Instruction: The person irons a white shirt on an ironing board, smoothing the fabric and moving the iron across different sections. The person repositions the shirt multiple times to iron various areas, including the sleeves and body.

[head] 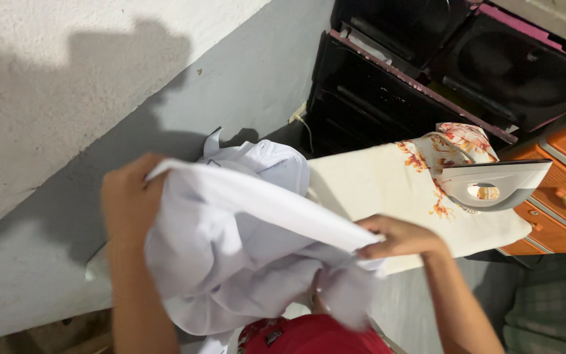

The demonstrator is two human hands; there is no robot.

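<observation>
**Both hands closed on a white garment, held taut above the ironing worktop**

The grip is closed on both sides: the left hand (129,203) is bunched around one end of a white shirt-like garment (230,242), and the right hand (397,237) pinches the other end between thumb and fingers. Between them a straight edge of the cloth is stretched tight, and the rest hangs in loose folds below, lifted clear of the worktop (375,190) rather than lying on it. Part of the garment, perhaps a collar, rises behind the taut edge near the grey wall (250,72).

To handle this well, I would judge that the stretched edge should be kept level and the tension even, so the hanging cloth falls without twisting. The iron (492,185) rests at the far end of the worktop on its flowered cream cover, well apart from both hands; the cloth is best kept away from it.

Much is hard to read. The left fingers are buried in the fabric, so exactly what part they hold cannot be told. The hanging folds hide the near end of the worktop. A red thing (309,335) at the lower edge is cut off and cannot be identified. Dark cases (427,72) and an orange drawer unit (558,196) stand behind, partly out of frame.
</observation>
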